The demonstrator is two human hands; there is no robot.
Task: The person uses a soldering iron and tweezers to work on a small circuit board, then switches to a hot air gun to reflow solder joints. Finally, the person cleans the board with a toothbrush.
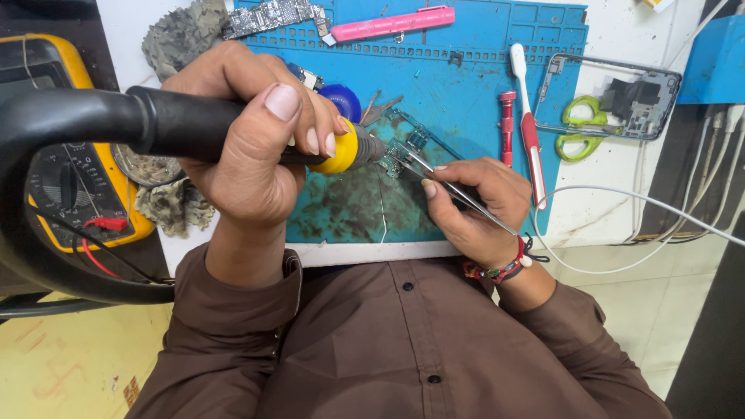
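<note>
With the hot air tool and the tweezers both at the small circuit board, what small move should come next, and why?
Probably a slight lift with the tweezers. The left hand aims the hot air tool nozzle at the small circuit board on the blue mat, and the right hand has the tweezer tips right there. Whether the part is loose cannot be seen.

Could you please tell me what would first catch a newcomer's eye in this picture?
The left hand grips a black hot-air tool with a yellow collar, aimed at a small circuit board on the blue mat. The right hand holds tweezers at that board.
</note>
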